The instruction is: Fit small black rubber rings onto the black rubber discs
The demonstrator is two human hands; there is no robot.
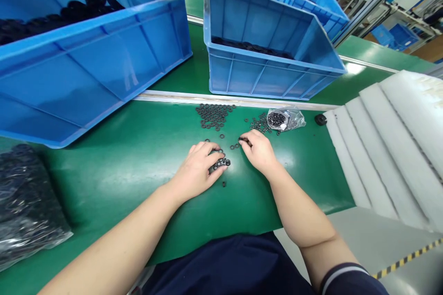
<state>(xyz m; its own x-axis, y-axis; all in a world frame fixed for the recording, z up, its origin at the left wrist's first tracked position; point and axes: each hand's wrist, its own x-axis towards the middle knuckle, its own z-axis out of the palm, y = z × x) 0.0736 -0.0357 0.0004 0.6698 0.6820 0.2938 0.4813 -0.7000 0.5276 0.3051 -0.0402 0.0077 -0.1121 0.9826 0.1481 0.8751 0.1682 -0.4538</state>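
Observation:
My left hand is curled round several small black rings on the green worktop, fingers bent and thumb below them. To its right, my right hand is closed, with dark small rings showing at its fingertips. Between the hands lie a couple of loose rings. A single ring rests below my left fingertips. Beyond the hands, a flat patch of black rings is spread out. Past my right hand lies a looser heap of rings at the mouth of a clear plastic bag.
Large blue crates with black parts inside stand behind a pale rail. A plastic bag of black parts lies at left. White foam slabs are stacked at right, beside a black round part.

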